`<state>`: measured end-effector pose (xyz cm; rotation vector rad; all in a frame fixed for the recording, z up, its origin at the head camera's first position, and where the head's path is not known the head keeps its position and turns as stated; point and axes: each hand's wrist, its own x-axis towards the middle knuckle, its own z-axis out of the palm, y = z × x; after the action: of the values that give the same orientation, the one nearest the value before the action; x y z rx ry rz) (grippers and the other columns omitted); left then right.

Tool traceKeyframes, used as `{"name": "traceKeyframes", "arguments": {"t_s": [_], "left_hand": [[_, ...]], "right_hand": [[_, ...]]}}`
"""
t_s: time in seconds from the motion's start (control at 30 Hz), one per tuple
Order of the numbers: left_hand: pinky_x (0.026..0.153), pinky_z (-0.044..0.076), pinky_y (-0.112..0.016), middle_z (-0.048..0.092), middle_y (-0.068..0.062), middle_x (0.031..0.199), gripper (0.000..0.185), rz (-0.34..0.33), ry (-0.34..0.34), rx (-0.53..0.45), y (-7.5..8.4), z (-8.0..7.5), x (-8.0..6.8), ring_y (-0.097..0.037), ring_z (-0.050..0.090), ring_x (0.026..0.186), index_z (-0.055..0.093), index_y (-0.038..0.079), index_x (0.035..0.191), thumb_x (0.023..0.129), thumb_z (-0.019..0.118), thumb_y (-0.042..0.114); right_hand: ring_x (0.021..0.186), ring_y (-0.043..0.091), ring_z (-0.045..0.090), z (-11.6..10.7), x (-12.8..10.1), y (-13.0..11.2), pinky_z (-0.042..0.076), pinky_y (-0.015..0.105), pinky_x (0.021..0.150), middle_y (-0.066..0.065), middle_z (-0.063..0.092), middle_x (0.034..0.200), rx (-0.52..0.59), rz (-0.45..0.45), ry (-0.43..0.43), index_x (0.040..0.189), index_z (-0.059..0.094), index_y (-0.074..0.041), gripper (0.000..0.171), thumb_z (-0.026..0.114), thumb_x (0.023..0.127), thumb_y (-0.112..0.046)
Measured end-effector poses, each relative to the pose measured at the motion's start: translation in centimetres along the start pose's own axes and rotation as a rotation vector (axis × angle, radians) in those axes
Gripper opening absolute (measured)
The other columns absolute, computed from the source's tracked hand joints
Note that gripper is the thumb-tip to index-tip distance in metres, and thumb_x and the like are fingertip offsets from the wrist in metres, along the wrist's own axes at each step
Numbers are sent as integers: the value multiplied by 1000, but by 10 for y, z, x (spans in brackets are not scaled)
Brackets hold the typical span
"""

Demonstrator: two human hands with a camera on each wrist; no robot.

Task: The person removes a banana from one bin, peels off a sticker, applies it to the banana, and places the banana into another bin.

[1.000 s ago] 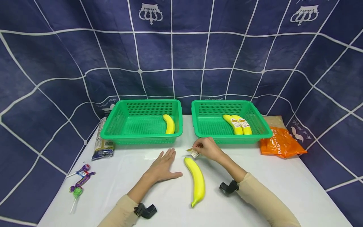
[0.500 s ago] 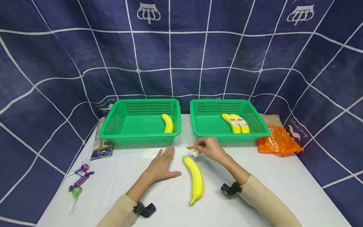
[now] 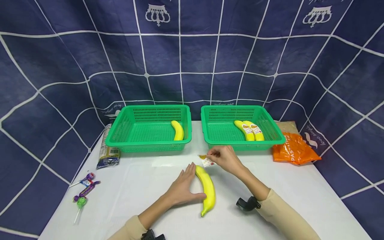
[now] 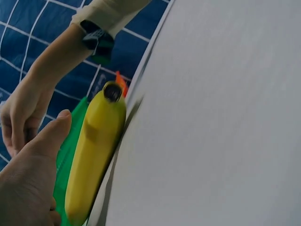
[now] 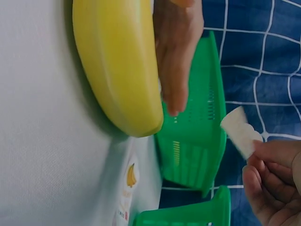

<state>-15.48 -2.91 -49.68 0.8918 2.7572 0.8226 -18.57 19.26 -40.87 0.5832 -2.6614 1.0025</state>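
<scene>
The banana lies on the white table, around the middle and a little toward the front edge. The left hand rests against the banana's left side with straight, relaxed fingers. The right hand pinches a small sticker just above the banana's far end, in front of the right green basket.

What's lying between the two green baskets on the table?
Nothing. In the head view, only a bare strip of the white table separates the left basket from the right basket. The nearest loose banana lies in front, toward the person.
</scene>
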Motion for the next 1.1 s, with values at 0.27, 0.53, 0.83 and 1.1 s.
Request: {"name": "traceKeyframes", "arguments": {"t_s": [0.27, 0.53, 0.83, 1.1], "left_hand": [[123, 22, -48, 11, -13, 164, 121, 5, -36, -11, 4, 8, -2, -26, 12, 153, 14, 2, 156, 73, 59, 79], [123, 21, -45, 11, -12, 164, 120, 46, -34, 8, 1, 9, -1, -23, 16, 152, 18, 0, 154, 74, 58, 79], [123, 22, -42, 8, -10, 165, 119, 44, -49, 29, 3, 9, 1, -21, 18, 152, 15, 4, 156, 75, 56, 81], [123, 22, -43, 9, -12, 165, 117, 44, -44, 24, 1, 9, 2, -22, 19, 151, 17, 3, 155, 75, 56, 79]], "right_hand": [[62, 0, 60, -5, -10, -8, 52, 17, 57, -4, 72, 73, 23, 40, 1, 82, 76, -11, 5, 78, 82, -15], [64, 3, 62, -8, -20, -12, 55, 19, 60, -3, 73, 76, 135, 105, -43, 83, 76, -12, 7, 78, 82, -18], [63, 3, 61, 0, -36, -1, 55, 20, 58, -1, 72, 76, 223, 152, -59, 83, 75, -12, 8, 79, 82, -19], [65, 2, 60, 14, -48, 6, 54, 20, 60, -3, 72, 76, 218, 174, -114, 83, 76, -14, 4, 78, 82, -17]]}}
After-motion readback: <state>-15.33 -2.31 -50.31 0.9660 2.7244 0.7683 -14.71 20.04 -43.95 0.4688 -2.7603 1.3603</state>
